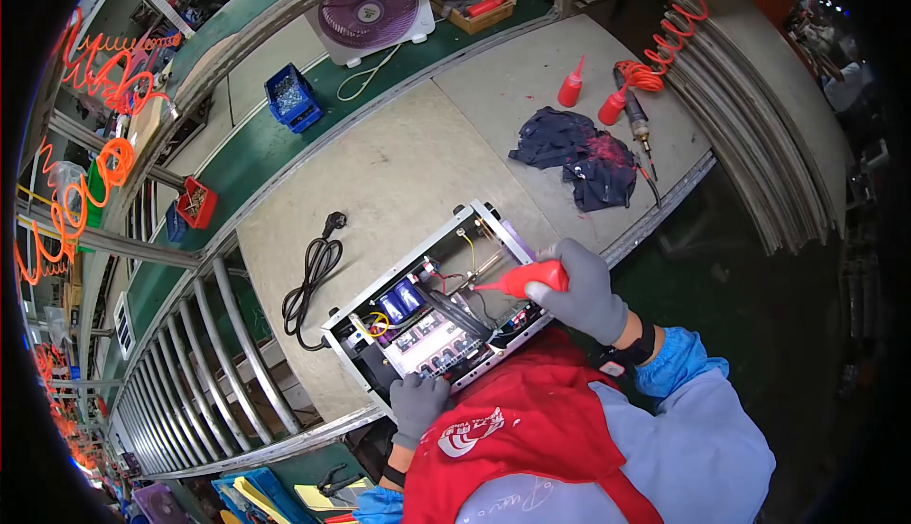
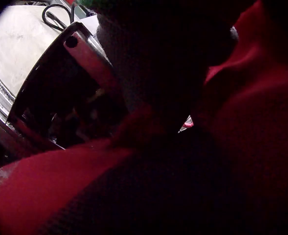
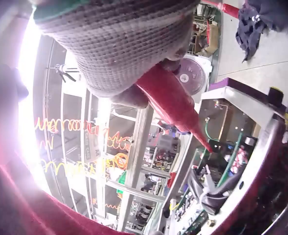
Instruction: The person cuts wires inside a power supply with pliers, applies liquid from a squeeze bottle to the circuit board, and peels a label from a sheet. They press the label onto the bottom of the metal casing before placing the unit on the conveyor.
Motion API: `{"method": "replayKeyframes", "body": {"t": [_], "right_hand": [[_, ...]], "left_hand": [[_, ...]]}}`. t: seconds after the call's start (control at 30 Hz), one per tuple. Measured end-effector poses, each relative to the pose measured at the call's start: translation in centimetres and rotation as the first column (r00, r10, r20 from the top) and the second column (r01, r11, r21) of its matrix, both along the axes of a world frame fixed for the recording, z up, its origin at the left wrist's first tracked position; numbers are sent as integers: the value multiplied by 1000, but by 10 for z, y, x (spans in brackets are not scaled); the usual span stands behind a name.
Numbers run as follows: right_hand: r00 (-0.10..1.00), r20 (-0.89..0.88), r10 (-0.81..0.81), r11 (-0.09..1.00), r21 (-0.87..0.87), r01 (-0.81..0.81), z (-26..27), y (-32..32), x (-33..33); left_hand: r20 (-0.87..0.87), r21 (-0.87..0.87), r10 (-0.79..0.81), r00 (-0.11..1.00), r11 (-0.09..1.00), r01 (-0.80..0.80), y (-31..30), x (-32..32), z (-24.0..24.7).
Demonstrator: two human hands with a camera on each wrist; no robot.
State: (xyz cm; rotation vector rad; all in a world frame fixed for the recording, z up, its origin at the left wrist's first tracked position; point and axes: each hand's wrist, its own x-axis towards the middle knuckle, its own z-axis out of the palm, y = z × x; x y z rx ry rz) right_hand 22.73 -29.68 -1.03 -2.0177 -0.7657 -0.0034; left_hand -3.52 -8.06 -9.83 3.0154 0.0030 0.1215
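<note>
An open metal device chassis [image 1: 432, 301] with circuit boards, wires and blue capacitors [image 1: 400, 302] lies on the bench right in front of the person. The gloved right hand [image 1: 586, 287] grips a red squeeze bottle [image 1: 537, 279] above the chassis's right part. The bottle's thin nozzle [image 3: 204, 140] points down into the interior near the wiring. At the near left corner, the gloved left hand [image 1: 418, 404] holds the chassis's near rim. In the left wrist view the glove is dark beside the shiny black side of the chassis [image 2: 60, 93], and its fingertips are hidden.
A black power cord [image 1: 308, 282] lies left of the chassis. At the far right of the bench are a stained dark cloth [image 1: 579, 154], two red bottles [image 1: 570, 87] and a powered screwdriver [image 1: 638, 121]. A blue screw bin [image 1: 291, 97] and a purple fan [image 1: 370, 11] stand behind.
</note>
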Motion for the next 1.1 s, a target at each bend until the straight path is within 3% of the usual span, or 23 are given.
{"method": "replayKeyframes", "body": {"t": [0.3, 0.6, 1.1], "right_hand": [[995, 91, -51, 999, 14, 50, -35, 2, -9], [997, 74, -37, 999, -11, 38, -42, 6, -8], [998, -9, -70, 996, -60, 69, -55, 9, -3]], "left_hand": [[30, 6, -20, 999, 1000, 20, 1, 1, -2], [-52, 24, -8, 999, 1000, 9, 2, -2, -1], [-8, -11, -17, 1000, 1000, 17, 2, 0, 1]]}}
